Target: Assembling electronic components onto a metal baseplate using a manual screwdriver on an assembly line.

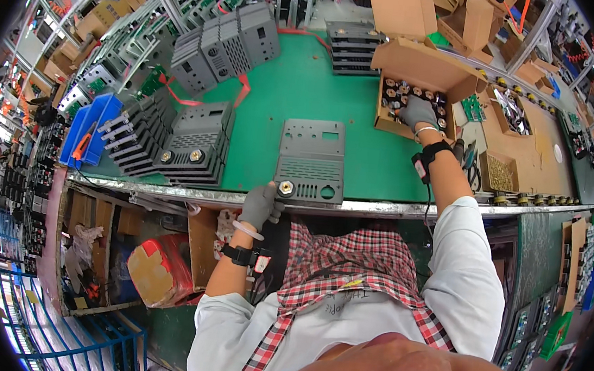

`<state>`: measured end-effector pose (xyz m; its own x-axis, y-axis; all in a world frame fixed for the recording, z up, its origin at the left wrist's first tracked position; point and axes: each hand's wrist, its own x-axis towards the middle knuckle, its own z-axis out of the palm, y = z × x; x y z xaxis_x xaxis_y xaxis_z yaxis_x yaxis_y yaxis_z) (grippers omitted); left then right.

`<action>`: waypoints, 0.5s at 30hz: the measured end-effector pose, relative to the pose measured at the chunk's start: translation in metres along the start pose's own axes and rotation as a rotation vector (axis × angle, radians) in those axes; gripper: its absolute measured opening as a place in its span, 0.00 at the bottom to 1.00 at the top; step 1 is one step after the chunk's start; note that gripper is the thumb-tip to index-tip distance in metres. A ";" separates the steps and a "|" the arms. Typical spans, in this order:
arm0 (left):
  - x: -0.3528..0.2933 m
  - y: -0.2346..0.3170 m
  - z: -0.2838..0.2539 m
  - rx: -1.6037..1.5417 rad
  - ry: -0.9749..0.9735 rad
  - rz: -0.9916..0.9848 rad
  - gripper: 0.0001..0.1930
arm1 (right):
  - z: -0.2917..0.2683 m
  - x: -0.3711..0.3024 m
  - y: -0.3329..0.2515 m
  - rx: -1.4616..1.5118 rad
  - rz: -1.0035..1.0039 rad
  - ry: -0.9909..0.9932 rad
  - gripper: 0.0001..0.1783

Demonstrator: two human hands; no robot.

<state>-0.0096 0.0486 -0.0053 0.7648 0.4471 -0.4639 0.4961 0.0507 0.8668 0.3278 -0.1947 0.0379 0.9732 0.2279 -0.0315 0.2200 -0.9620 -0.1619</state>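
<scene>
Nearest to me is my red-and-white checked apron over a white long-sleeved shirt. My left hand (261, 203), in a grey glove, sits at the near metal edge of the green workbench mat (298, 90), fingers pinched on a small brass round fitting (285, 188) at the lower left corner of a flat grey metal panel (311, 160) with slotted vents and a round hole. The panel lies flat on the mat straight ahead of me, close to the near edge.

To the left of it stands a stack of matching grey vented panels (194, 145), two brass fittings showing on its front. Beyond that, a blue plastic bin (89, 135) sits at the mat's left end.

My right hand (418, 113), also gloved in grey, reaches far right into an open brown cardboard box (419, 76) of round brass-and-black parts; I cannot tell whether its fingers have closed on anything.

Farther away, upright grey metal housings (228, 45) stand in a row, with more cardboard boxes and racks of parts filling the crowded workshop around the bench.
</scene>
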 end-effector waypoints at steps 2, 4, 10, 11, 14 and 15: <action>0.000 0.004 -0.003 0.109 0.039 0.012 0.19 | -0.005 0.004 0.001 -0.003 -0.004 -0.046 0.25; 0.006 0.002 -0.009 0.477 0.120 0.177 0.17 | -0.011 0.002 0.005 -0.016 -0.008 -0.101 0.25; -0.009 0.031 -0.005 0.427 0.391 0.696 0.12 | -0.015 -0.043 0.008 1.665 -0.001 -0.175 0.17; -0.016 0.044 0.001 0.422 0.393 0.680 0.12 | -0.017 -0.062 -0.005 1.892 -0.180 -0.421 0.17; -0.032 0.075 0.028 0.246 0.199 0.935 0.09 | -0.024 -0.122 -0.051 2.121 -0.406 -0.779 0.18; -0.034 0.080 0.034 0.189 0.168 0.970 0.09 | -0.026 -0.138 -0.062 2.147 -0.450 -0.854 0.20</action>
<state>0.0181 0.0071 0.0732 0.8126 0.3415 0.4724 -0.2426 -0.5388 0.8068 0.1820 -0.1708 0.0779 0.5431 0.8295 0.1304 -0.5744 0.4803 -0.6629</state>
